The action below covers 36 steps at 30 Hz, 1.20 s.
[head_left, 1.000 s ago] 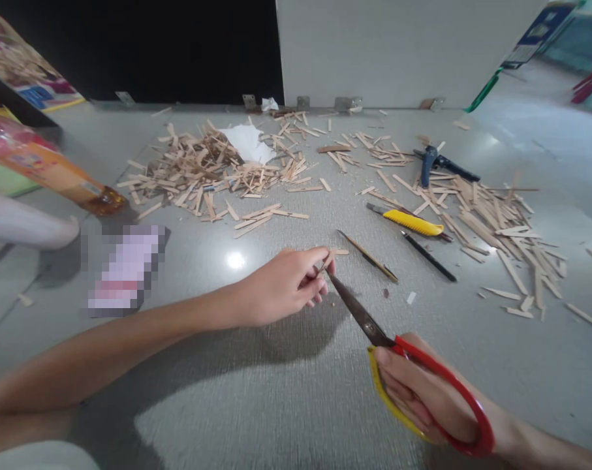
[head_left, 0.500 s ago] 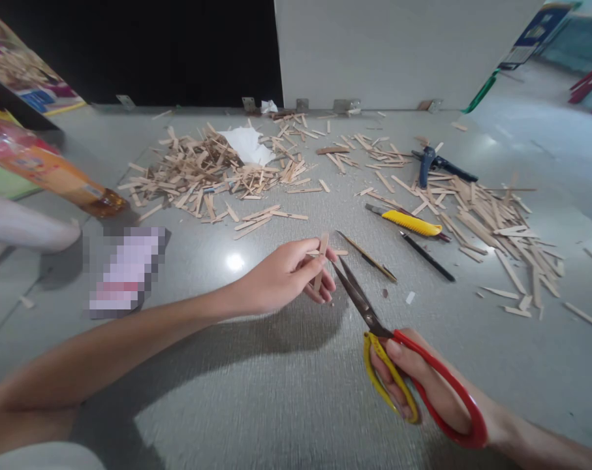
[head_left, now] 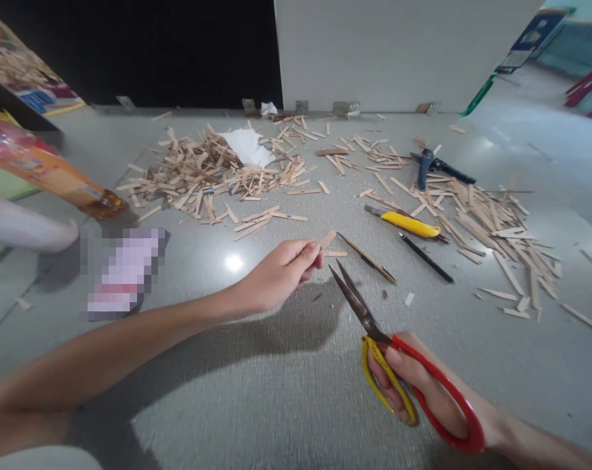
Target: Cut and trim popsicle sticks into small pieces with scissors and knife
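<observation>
My left hand [head_left: 290, 267] is closed around a small flat wooden stick [head_left: 328, 240], whose rounded end sticks out past the thumb and forefinger. Another short wooden stick [head_left: 335, 254] lies on the floor just behind it. My right hand [head_left: 413, 372] grips a pair of scissors [head_left: 367, 320] with one red and one yellow handle. The dark blades point up and left, slightly parted, with nothing between them. Their tips are a little to the right of my left hand, below a slim pointed tool [head_left: 369, 258] that lies on the floor.
A pile of wooden sticks [head_left: 192, 173] with white paper [head_left: 249, 145] lies back left. More sticks [head_left: 530, 254] spread to the right, near a yellow box cutter [head_left: 410, 223], a black pen-like knife [head_left: 426, 257] and a dark blue tool [head_left: 427, 168]. A bottle [head_left: 75, 176] lies at left.
My left fingers have curled in and the wooden stick has turned from nearly upright to slanting right. The scissors have stayed almost in place, their tips now apart from the left hand.
</observation>
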Available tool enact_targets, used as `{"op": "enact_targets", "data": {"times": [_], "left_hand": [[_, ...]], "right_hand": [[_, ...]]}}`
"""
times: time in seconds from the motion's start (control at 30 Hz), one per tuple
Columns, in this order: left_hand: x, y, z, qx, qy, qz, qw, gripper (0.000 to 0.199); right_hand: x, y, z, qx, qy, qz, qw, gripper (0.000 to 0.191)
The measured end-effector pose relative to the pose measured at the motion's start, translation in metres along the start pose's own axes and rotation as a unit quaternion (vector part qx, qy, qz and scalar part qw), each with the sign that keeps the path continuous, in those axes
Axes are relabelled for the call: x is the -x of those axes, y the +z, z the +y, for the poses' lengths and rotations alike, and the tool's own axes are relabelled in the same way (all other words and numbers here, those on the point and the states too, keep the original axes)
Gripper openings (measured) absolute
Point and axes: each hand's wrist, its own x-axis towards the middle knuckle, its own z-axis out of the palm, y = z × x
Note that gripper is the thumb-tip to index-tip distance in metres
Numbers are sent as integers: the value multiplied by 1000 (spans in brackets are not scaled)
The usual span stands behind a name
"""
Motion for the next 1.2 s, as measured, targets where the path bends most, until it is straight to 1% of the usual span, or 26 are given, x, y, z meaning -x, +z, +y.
{"op": "enact_targets", "data": {"times": [0.07,0.13,0.17,0.3,0.43,0.53,0.6,0.7,0.9,1.07,1.2], "left_hand": [[2,2,-1,24,17,-13,999,24],[4,5,-2,23,38,-27,999,13],[6,6,-2,16,47,-34,998,12],[12,11,0,4,54,-55,997,15],[16,12,2,19,58,-67,996,13],[17,12,4,26,54,-68,996,17],[18,12,5,34,47,-67,996,20],[19,13,7,43,44,-63,996,23],[20,13,9,40,48,-64,996,24],[20,13,9,44,48,-68,996,23],[21,12,9,45,47,-74,995,23]], "right_hand": [[2,1,-1,-3,8,-5,1000,70],[4,1,-2,-3,17,-3,1000,71],[4,1,-2,0,18,-1,1000,71],[5,2,-4,12,25,10,1000,75],[5,1,-4,19,63,34,997,77],[4,1,-2,38,93,46,994,79],[4,1,-1,45,102,51,993,80],[3,1,0,47,91,49,994,79],[3,-1,2,62,42,44,996,71],[3,-2,3,86,35,46,995,72],[1,-1,-1,100,39,51,993,73]]}}
